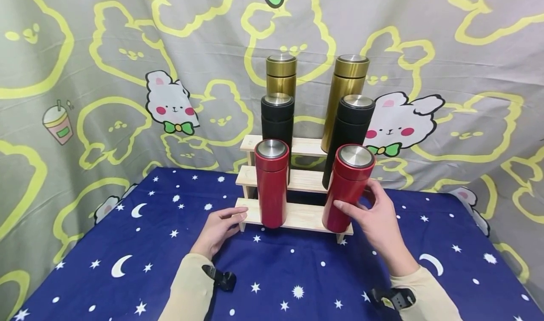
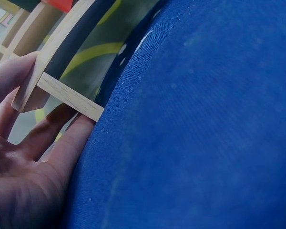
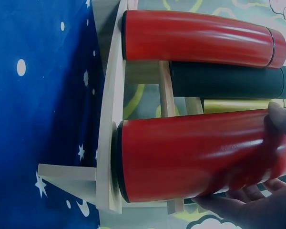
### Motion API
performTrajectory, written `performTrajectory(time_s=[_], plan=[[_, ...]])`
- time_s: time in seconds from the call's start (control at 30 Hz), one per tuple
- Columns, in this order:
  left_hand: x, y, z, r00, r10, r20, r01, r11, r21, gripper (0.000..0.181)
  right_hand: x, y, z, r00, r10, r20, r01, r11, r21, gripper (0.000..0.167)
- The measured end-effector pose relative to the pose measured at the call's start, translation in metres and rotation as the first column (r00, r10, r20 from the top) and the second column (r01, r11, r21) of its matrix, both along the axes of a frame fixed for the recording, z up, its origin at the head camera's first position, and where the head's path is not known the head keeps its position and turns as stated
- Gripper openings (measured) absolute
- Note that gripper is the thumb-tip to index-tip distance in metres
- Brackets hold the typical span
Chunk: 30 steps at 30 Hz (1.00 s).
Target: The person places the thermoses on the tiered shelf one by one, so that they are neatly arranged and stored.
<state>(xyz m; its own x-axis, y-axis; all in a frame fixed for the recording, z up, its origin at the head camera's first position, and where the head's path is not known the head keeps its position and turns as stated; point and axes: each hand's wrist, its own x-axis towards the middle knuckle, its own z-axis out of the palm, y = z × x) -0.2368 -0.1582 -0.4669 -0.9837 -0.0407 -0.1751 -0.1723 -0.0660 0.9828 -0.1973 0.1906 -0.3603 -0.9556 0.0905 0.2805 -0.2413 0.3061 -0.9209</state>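
A three-step wooden stand (image 1: 306,215) carries several vacuum flasks. My right hand (image 1: 381,217) grips the right red flask (image 1: 350,189), thumb on its near side and fingers round its outer side. In the right wrist view, that flask's base (image 3: 120,162) rests on the lowest step. My left hand (image 1: 219,229) holds the left end of the same step. The left wrist view shows its thumb against the plank (image 2: 47,62) and its fingers by the stand's leg (image 2: 69,98). Between the hands, the left red flask (image 1: 272,189) stands upright on the lowest step.
Two black flasks (image 1: 277,122) (image 1: 348,137) stand on the middle step, with two gold flasks (image 1: 281,78) (image 1: 346,89) on the top step. Under the stand lies a blue star-and-moon cloth (image 1: 293,274). A patterned curtain (image 1: 221,42) hangs close behind.
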Motion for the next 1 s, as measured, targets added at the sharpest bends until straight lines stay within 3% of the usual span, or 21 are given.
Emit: performTrajectory(time_s=[0.67, 1.0], plan=[[-0.001, 0.001, 0.002, 1.0, 0.001, 0.002, -0.001, 1.0, -0.009, 0.034, -0.004, 0.002, -0.006, 1.0, 0.003, 0.015, -0.003, 1.0, -0.009, 0.07], [-0.001, 0.0, 0.004, 1.0, -0.005, 0.02, 0.006, 1.0, -0.021, 0.035, 0.001, 0.011, -0.008, 0.995, 0.095, 0.01, -0.095, 0.995, 0.022, 0.075]])
